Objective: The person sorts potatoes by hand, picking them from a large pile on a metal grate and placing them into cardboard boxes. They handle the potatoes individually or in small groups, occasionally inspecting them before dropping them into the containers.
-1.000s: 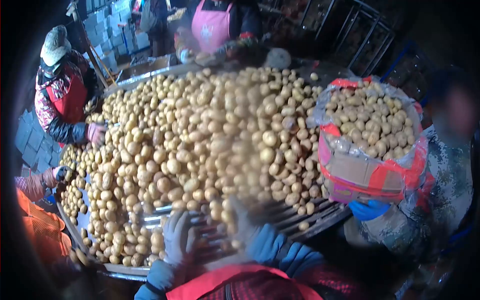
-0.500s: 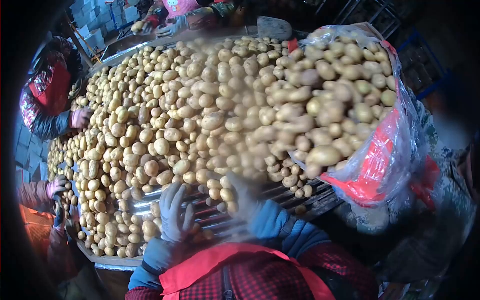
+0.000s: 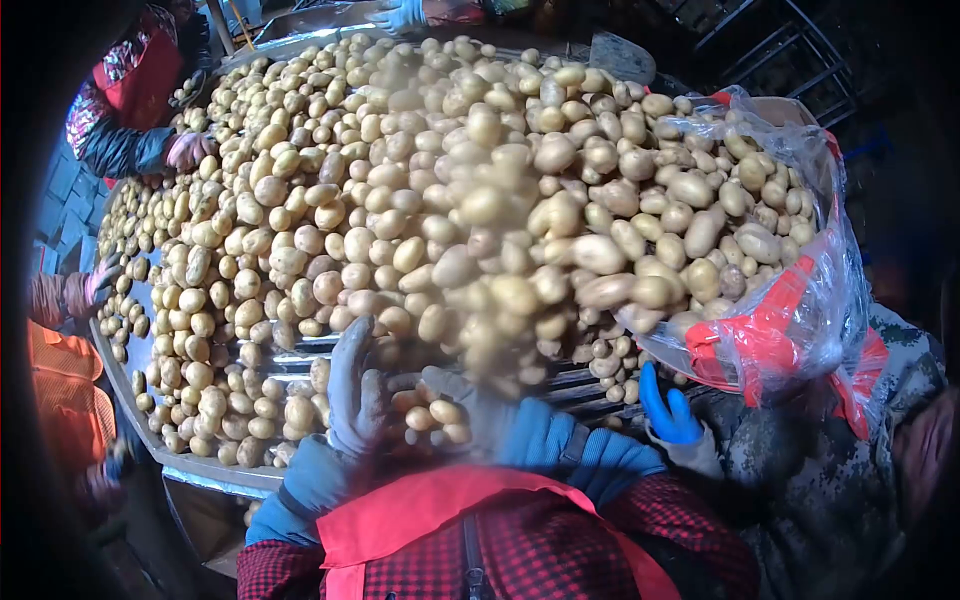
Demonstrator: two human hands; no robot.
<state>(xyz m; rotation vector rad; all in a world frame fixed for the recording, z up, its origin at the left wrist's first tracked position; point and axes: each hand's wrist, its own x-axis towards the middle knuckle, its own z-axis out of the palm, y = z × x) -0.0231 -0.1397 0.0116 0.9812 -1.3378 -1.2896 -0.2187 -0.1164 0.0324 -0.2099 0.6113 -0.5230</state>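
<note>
My left hand [image 3: 357,392], in a grey glove, is upright at the near edge of a big heap of potatoes [image 3: 330,220], its palm turned inward and its fingers extended. To its right is my right hand [image 3: 468,400], gloved too and partly blurred, with fingers reaching toward the left. Between both hands lie a few small potatoes [image 3: 438,418] over the metal slats [image 3: 568,392]. Neither hand is seen gripping a potato. A clear and red plastic bag [image 3: 790,320] full of potatoes opens onto the heap at the right.
A co-worker's blue-gloved hand [image 3: 672,408] is just below the bag, beside a person in camouflage clothing [image 3: 840,470]. Other gloved hands reach in at the left [image 3: 190,150] and at the top [image 3: 400,14]. The metal table rim [image 3: 215,470] curves around the near left.
The view has shifted, and potatoes from the bag have spread onto the heap. My hands are closer together around small potatoes. A blue-gloved hand has appeared below the bag.
</note>
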